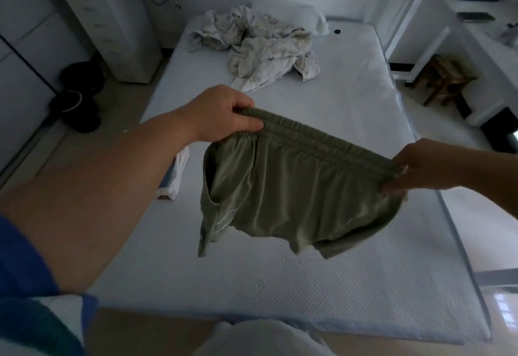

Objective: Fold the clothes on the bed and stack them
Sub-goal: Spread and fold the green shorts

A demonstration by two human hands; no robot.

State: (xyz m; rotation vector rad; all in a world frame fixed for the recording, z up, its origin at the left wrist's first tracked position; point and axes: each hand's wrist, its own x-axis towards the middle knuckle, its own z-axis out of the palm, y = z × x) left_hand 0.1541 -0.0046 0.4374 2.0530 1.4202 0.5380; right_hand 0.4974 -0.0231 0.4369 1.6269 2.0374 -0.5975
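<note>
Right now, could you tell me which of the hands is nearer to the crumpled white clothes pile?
Left. The left hand grips the green shorts just below the crumpled white clothes pile; the right hand grips them farther toward the bed's near right side.

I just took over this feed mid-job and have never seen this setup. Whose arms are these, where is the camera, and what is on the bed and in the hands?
There is no machine here: a person works with bare hands, and the single picture comes from a wide-angle camera on their head, looking forward and down. The left hand and right hand each pinch one end of the waistband of a pair of olive green shorts, held up stretched over the white mattress; each grip is closed on the fabric. Farther up the bed lies a crumpled pile of pale clothes, not yet folded. A white garment lies by the mattress's left edge, partly hidden by the left forearm, so I cannot tell whether it is folded.
</note>
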